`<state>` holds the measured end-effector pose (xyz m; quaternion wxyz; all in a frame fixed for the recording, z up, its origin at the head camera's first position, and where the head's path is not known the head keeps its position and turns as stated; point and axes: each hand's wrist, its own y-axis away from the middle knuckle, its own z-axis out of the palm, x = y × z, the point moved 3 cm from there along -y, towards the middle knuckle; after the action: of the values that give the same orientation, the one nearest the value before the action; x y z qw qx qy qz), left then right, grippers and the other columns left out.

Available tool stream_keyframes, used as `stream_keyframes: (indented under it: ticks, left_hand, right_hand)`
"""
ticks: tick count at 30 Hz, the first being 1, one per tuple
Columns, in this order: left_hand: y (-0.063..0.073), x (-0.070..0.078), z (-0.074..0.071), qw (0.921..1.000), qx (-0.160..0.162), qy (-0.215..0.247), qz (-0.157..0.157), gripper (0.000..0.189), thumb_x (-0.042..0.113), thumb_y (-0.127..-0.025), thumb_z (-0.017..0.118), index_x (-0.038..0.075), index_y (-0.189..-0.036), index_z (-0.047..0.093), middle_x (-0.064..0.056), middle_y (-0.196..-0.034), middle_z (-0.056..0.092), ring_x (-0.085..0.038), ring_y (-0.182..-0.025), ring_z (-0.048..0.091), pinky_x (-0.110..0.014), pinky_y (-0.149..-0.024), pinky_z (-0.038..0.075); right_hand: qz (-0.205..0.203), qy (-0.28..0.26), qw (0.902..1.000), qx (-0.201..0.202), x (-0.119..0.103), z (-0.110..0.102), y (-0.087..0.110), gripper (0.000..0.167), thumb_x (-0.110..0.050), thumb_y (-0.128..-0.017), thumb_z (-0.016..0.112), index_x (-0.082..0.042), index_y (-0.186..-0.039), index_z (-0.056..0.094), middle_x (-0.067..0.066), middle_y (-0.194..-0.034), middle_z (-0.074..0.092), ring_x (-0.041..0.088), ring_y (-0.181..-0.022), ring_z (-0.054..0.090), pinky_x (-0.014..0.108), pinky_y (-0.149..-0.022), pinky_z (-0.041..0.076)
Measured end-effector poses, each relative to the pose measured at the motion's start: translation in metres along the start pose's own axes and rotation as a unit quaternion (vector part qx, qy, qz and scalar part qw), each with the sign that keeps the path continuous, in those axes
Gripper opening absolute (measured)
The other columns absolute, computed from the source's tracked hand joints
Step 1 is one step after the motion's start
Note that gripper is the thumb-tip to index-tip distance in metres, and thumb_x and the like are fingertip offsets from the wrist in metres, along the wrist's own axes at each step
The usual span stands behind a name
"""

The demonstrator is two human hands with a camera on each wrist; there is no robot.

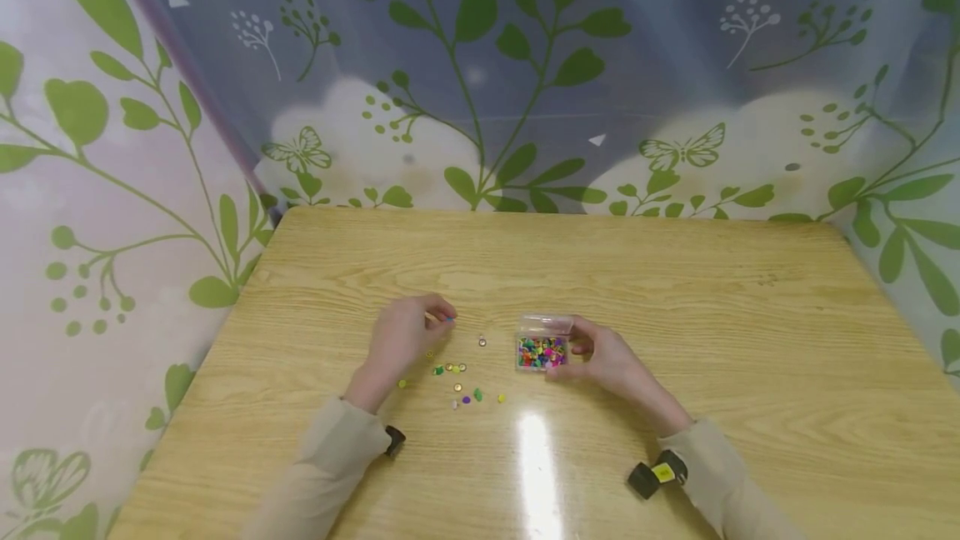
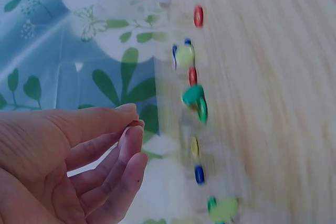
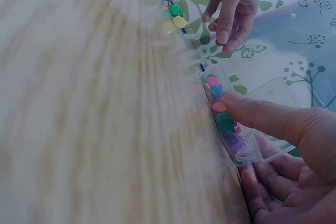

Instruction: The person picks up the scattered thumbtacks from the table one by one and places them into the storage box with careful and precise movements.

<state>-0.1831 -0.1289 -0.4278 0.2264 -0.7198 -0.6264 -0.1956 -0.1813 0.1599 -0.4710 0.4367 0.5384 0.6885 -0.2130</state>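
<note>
Box: clear glossy plastic. Tacks at its 8 o'clock: smooth heads, some w/ shiny metal undersides. Tabletop: smooth woodgrain, glossy approx. 6 o'clock. Sleeve: matt cloth.

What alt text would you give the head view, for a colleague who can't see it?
A person's right hand holds an open clear box of multicolored thumbtacks on a wooden table, while the left hand pinches what looks like a blue tack. Loose tacks lie scattered between the two arms; a leaf-patterned backdrop rises behind.
</note>
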Motion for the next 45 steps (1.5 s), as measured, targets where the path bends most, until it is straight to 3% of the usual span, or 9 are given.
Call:
stream_keyframes:
  ticks: [15, 25, 36, 45]
  left_hand:
    - [0.005, 0.052, 0.017, 0.9954, -0.048, 0.005, 0.083, 0.008, 0.021, -0.087, 0.081, 0.021, -0.089, 0.073, 0.007, -0.087, 0.075, -0.009, -0.073, 0.070, -0.024, -0.064, 0.053]
    - [0.003, 0.076, 0.030, 0.9901, -0.066, 0.030, 0.120, 0.008, 0.022, -0.090, 0.078, 0.019, -0.097, 0.075, 0.007, -0.089, 0.074, -0.009, -0.076, 0.069, -0.022, -0.065, 0.053]
    - [0.005, 0.080, 0.038, 0.9867, -0.071, 0.046, 0.139, 0.015, 0.020, -0.091, 0.077, 0.020, -0.106, 0.079, 0.003, -0.095, 0.078, -0.009, -0.073, 0.070, -0.018, -0.059, 0.051]
    - [0.007, 0.061, 0.024, 0.9946, -0.047, 0.024, 0.089, 0.011, 0.027, -0.096, 0.071, 0.022, -0.105, 0.076, 0.007, -0.098, 0.076, -0.008, -0.077, 0.069, -0.021, -0.062, 0.052]
  right_hand:
    - [0.000, 0.010, 0.9999, 0.004, 0.000, 0.000, -0.001, 0.071, -0.028, -0.072, 0.093, -0.015, -0.135, 0.062, 0.013, -0.122, 0.063, 0.026, -0.103, 0.059, 0.033, -0.083, 0.051]
    - [-0.007, 0.015, 0.9999, 0.001, 0.000, 0.000, 0.000, 0.069, -0.029, -0.074, 0.092, -0.018, -0.136, 0.062, 0.013, -0.127, 0.063, 0.028, -0.106, 0.060, 0.041, -0.088, 0.053]
    - [-0.002, 0.011, 0.9999, 0.000, 0.001, 0.000, 0.000, 0.070, -0.029, -0.074, 0.092, -0.015, -0.135, 0.061, 0.013, -0.126, 0.063, 0.029, -0.107, 0.059, 0.043, -0.090, 0.053]
    - [0.001, 0.012, 0.9999, 0.003, 0.001, 0.001, -0.002, 0.072, -0.029, -0.072, 0.093, -0.016, -0.136, 0.062, 0.014, -0.123, 0.063, 0.028, -0.106, 0.060, 0.043, -0.090, 0.053]
